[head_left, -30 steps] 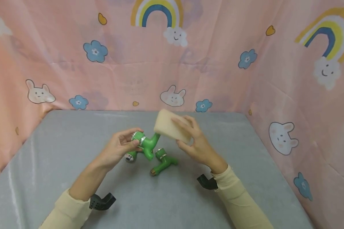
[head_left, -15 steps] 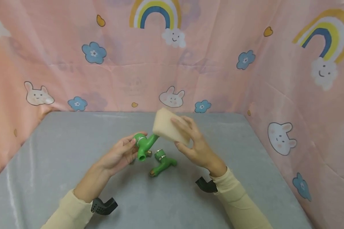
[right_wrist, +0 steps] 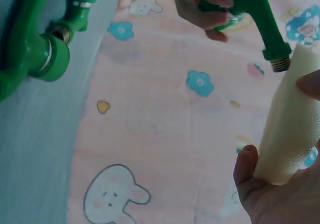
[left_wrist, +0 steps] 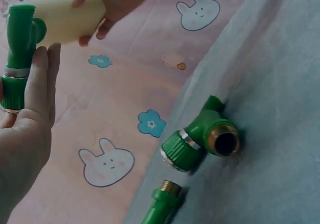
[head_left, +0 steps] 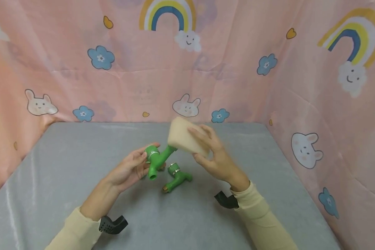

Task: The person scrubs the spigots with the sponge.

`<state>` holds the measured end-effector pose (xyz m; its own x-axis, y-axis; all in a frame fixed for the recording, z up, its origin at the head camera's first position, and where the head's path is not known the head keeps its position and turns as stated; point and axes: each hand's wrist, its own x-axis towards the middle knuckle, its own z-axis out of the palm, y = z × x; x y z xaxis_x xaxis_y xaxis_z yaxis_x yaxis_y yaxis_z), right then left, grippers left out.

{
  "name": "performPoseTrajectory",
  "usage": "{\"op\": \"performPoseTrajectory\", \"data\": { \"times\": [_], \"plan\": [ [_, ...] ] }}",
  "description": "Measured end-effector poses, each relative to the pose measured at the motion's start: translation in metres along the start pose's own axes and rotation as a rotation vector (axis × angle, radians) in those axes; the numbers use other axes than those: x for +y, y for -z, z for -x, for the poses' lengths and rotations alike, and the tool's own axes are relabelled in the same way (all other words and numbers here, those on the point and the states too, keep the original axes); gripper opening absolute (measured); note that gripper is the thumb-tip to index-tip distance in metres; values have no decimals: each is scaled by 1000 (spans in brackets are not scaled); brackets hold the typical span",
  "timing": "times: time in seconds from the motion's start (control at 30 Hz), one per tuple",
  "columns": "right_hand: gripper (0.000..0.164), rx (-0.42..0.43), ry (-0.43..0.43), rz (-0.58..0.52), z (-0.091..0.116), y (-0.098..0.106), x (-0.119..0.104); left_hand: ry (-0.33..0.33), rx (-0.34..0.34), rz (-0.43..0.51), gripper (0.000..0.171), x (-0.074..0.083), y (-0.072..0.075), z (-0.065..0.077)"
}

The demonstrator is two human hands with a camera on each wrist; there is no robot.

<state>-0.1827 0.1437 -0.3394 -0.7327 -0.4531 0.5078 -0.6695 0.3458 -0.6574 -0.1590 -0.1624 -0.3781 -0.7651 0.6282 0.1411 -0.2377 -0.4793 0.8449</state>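
My left hand (head_left: 129, 168) holds a green plastic faucet (head_left: 159, 159) by its ribbed knob, raised over the table with its spout tilted down. In the right wrist view, the brass-threaded end (right_wrist: 280, 64) of that faucet points at a cream sponge (right_wrist: 287, 119), right at its edge. My right hand (head_left: 220, 159) grips the thick sponge between thumb and fingers, above and right of the faucet. A second green faucet (head_left: 177, 177) lies on the table below both hands. Part of a third faucet (left_wrist: 160, 204) shows in the left wrist view; my left hand mostly hides it in the head view.
A grey cloth covers the table (head_left: 175, 222). Behind and along the sides hangs a pink curtain (head_left: 128, 83) printed with rainbows, rabbits and flowers. Black curved mounts (head_left: 114, 225) stick out from both wrists near the cream sleeves (head_left: 78, 231).
My left hand has turned the held faucet, so its spout now points down toward me, and has shifted slightly over the third faucet. The sponge stays close to the threaded end.
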Motion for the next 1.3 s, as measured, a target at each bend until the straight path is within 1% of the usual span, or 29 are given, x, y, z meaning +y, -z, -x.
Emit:
{"op": "performPoseTrajectory", "data": {
  "times": [0.03, 0.1, 0.17, 0.23, 0.27, 0.33, 0.4, 0.5, 0.6, 0.67, 0.73, 0.83, 0.87, 0.93, 1.03, 1.1, 1.2, 1.23, 1.3],
  "plan": [
    [65, -19, 8, -4, 0, -1, 0, -15, -4, -19, 40, 1, 0, 0],
    [64, -54, -6, -18, -1, -1, 4, -36, 10, -60, 36, 3, 1, 1],
    [62, -75, -48, -11, -1, 2, 9, -45, 44, -110, 34, 4, 2, 2],
    [61, -90, -99, -1, 0, 6, 13, -31, 89, -173, 32, 6, 4, 2],
    [61, -91, -119, 3, 1, 8, 14, -19, 112, -218, 31, 6, 4, 2],
    [62, -85, -146, 11, 1, 10, 13, -1, 159, -338, 29, 6, 4, 2],
    [62, -103, -148, 5, 1, 8, 9, -7, 195, -472, 29, 6, 1, 2],
    [62, -180, -139, -19, -1, -2, 3, -55, 217, -636, 31, 5, -6, 2],
    [60, -278, -150, -45, -2, -6, 5, -119, 225, -743, 32, 5, -12, 3],
    [60, -314, -191, -42, -1, -2, 10, -126, 237, -786, 31, 5, -14, 3],
    [59, -327, -226, -32, 1, 5, 14, -121, 248, -825, 30, 3, -13, 1],
    [58, -290, -261, -9, 2, 10, 14, -102, 264, -851, 35, 0, -10, -1],
    [58, -276, -258, -1, 2, 9, 12, -102, 268, -862, 37, -2, -10, -2],
    [59, -278, -234, -5, 1, 4, 8, -112, 273, -883, 42, -4, -10, -2],
    [60, -313, -193, -3, -1, -6, 4, -150, 286, -906, 49, -4, -11, -3],
    [60, -345, -181, -14, -1, -8, 4, -177, 304, -910, 57, -3, -12, -4],
    [60, -338, -205, 19, 0, -1, 7, -197, 342, -902, 69, -2, -12, -5],
    [60, -332, -212, 31, 0, 2, 8, -197, 351, -905, 69, -3, -12, -5],
    [60, -306, -222, 62, 2, 8, 10, -190, 367, -926, 66, -4, -10, -7]
  ]
}}
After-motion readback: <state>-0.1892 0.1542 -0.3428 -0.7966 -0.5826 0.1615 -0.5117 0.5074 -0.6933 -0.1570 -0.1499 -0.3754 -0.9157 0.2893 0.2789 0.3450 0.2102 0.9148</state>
